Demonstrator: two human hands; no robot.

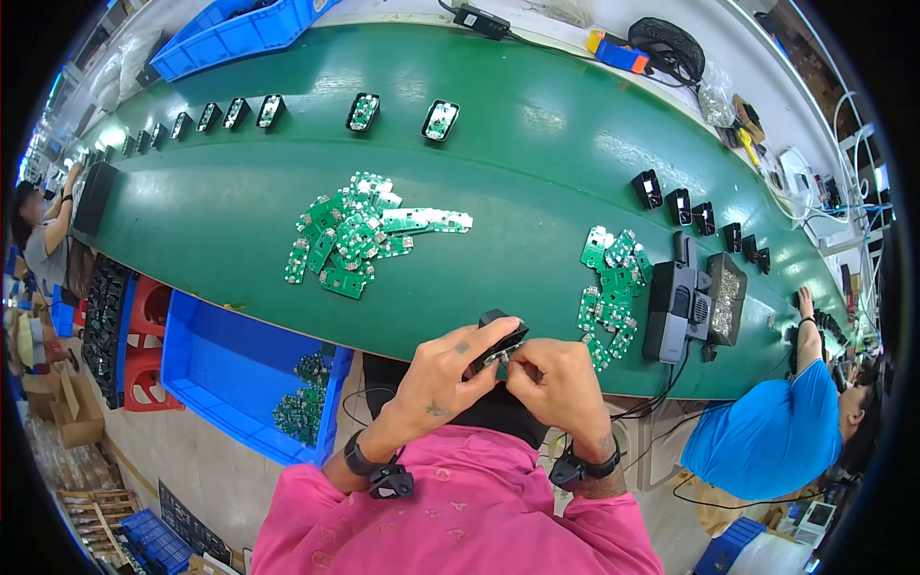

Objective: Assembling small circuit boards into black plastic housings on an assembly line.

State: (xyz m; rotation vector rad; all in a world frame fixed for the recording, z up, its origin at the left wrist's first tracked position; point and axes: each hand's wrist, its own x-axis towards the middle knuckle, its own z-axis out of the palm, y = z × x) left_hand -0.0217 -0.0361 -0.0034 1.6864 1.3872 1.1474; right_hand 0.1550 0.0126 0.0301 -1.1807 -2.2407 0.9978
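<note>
Over the near edge of the green bench, my left hand grips a small black plastic housing with the thumb below and fingers on top. My right hand is closed in a pinch against the housing's near side. A bit of pale, silvery part shows between the two hands; whatever the right fingertips hold is too small and covered to name. Beyond my hands lies a heap of green circuit boards. Another cluster of green circuit boards is spread to the right of my right hand.
Black housings with boards inside line the far side; black housings stand at right. A grey-black device sits beside a parts box. Blue bins flank the bench. Co-workers sit left and right.
</note>
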